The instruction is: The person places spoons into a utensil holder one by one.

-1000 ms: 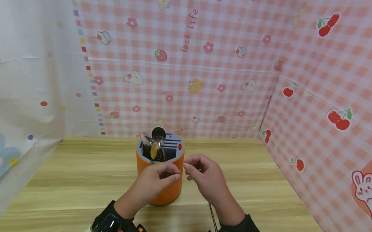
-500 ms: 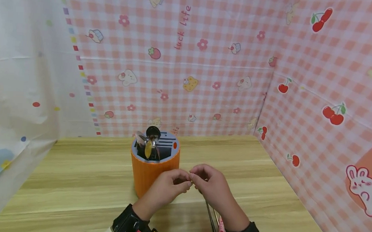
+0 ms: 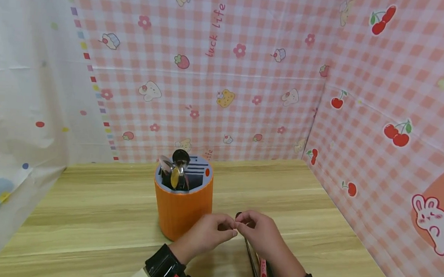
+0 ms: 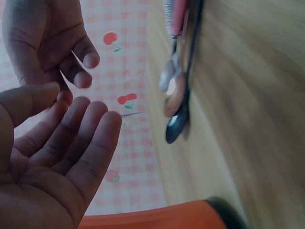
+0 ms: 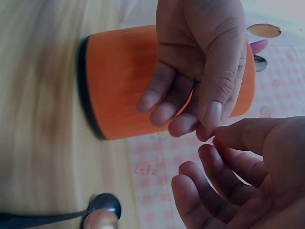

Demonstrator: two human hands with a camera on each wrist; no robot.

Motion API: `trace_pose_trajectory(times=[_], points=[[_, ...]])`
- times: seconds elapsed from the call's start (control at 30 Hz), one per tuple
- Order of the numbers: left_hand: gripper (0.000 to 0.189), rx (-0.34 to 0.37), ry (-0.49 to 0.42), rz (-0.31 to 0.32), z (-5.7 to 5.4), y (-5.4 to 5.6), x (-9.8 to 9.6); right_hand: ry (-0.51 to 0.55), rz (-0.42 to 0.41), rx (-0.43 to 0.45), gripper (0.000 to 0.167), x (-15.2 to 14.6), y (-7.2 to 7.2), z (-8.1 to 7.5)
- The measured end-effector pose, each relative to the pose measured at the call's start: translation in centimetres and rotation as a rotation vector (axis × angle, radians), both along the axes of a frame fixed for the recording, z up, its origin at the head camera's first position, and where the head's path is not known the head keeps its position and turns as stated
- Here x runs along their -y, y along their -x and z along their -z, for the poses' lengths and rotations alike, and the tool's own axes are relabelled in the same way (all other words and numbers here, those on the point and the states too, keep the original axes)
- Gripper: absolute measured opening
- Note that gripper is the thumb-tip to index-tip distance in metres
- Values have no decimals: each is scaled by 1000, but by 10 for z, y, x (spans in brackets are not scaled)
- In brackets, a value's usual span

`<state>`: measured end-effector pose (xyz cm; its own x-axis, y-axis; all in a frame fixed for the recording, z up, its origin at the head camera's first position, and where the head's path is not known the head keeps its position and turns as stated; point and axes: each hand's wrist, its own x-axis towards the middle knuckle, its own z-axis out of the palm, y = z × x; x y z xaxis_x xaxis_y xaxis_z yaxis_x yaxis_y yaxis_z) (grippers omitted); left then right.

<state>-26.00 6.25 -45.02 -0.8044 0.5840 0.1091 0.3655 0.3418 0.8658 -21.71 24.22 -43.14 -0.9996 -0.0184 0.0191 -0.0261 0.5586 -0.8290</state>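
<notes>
My left hand [image 3: 214, 231] and right hand [image 3: 260, 230] meet at the fingertips, in front and to the right of an orange utensil holder [image 3: 183, 208]. In the left wrist view, the left hand's fingers [image 4: 102, 138] are loosely bent, with no object visible in them. The right hand [image 5: 248, 186] also has relaxed, slightly curved fingers, its thumb close to the left fingertips. Under the right hand lie several spoons on the table, among them a black spoon [image 4: 177, 125], a copper-coloured spoon [image 4: 175, 95] and one with a pink handle [image 3: 263, 273].
The holder's grey slotted top bears a black-headed spoon [image 3: 181, 156], a gold spoon [image 3: 175, 178] and a silver spoon [image 3: 165, 165]. Checked pink cloth [image 3: 226, 71] hangs behind and right of the wooden table [image 3: 99, 215]; white cloth [image 3: 27, 80] hangs at the left.
Both hands have moved right and nearer the body, away from the front of the holder, and their fingertips have come together. More of the spoons on the table shows. The head view has shifted slightly.
</notes>
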Motion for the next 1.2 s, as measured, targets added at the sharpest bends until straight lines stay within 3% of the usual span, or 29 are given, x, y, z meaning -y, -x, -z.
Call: trace_pose_trajectory(times=[0.23,0.43,0.77,1.0,1.2], points=[[9,32,62,60,15,2,-10,-75,1,13,4,-11,-5,16],[9,10,134,82,27,1,-18,-138,10,9,4,-18,-10,28],[6,63,137,108,42,0,-29,-197,31,11,6,-25,-18,43],[4,63,154,148,54,-1,-35,-150,19,40,9,-29,-22,51],[5,55,172,174,58,-3,-40,-65,2,104,7,-32,-25,57]])
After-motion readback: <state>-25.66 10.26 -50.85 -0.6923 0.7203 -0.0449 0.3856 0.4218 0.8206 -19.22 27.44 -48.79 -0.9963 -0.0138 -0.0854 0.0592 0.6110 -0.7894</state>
